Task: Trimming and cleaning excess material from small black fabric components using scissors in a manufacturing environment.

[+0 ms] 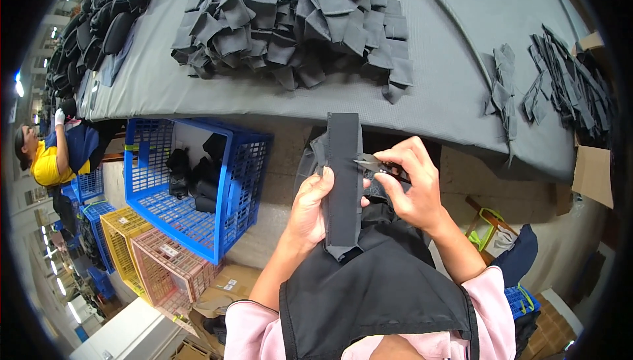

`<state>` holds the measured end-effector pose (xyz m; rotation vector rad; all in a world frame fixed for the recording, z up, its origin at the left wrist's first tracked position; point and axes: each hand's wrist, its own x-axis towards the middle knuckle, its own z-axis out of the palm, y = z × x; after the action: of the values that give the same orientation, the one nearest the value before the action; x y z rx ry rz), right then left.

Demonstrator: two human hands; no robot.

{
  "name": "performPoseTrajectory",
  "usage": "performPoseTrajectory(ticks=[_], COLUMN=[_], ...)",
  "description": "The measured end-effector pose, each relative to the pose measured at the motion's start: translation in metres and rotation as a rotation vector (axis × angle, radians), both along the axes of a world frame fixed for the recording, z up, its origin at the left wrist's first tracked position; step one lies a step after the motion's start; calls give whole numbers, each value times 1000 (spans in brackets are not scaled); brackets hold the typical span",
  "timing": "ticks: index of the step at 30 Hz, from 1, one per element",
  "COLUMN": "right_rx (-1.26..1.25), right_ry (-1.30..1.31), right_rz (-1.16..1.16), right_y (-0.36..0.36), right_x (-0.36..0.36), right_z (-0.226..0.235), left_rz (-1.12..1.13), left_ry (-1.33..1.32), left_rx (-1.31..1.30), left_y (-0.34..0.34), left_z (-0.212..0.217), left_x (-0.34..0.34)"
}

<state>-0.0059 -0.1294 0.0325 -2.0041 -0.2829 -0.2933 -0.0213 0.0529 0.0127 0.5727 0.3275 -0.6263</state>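
Observation:
A long, flat black fabric strip (343, 192) stands lengthwise in front of my body, with stitching along its edges and a grey fabric flap at its lower end. My left hand (308, 207) grips it from the left side, thumb on its edge and fingertips showing at the right. In my right hand (421, 187) is a pair of small dark thread snips (370, 163), pinched between thumb and fingers. Their tips meet the strip's right edge in this view. A black apron (376, 287) covers my front below the strip.
A grey-covered table (264, 103) spans the far side, bearing a heap of grey fabric pieces (297, 24) and bundled strips (570, 80). A blue crate (217, 221) with black items stands left, beside yellow (125, 225) and pink (175, 264) crates. A co-worker (56, 152) is far left.

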Motion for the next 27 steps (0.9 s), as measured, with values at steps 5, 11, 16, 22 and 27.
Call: performPoseTrajectory(ticks=[5, 11, 16, 22, 27], right_rx=[-65, -116, -94, -24, -58], right_ry=[56, -11, -34, -70, -16], right_rz=[134, 122, 92, 28, 76], right_y=[5, 10, 13, 11, 14], right_x=[6, 4, 1, -8, -4], right_z=[-2, -10, -16, -8, -11], left_rz=[6, -13, -9, -52, -55], left_ry=[12, 8, -8, 7, -1], left_rx=[27, -8, -4, -7, -45], left_y=[-3, -1, -1, 0, -1], left_z=[3, 4, 1, -1, 0], left_x=[-5, -5, -7, -8, -6])
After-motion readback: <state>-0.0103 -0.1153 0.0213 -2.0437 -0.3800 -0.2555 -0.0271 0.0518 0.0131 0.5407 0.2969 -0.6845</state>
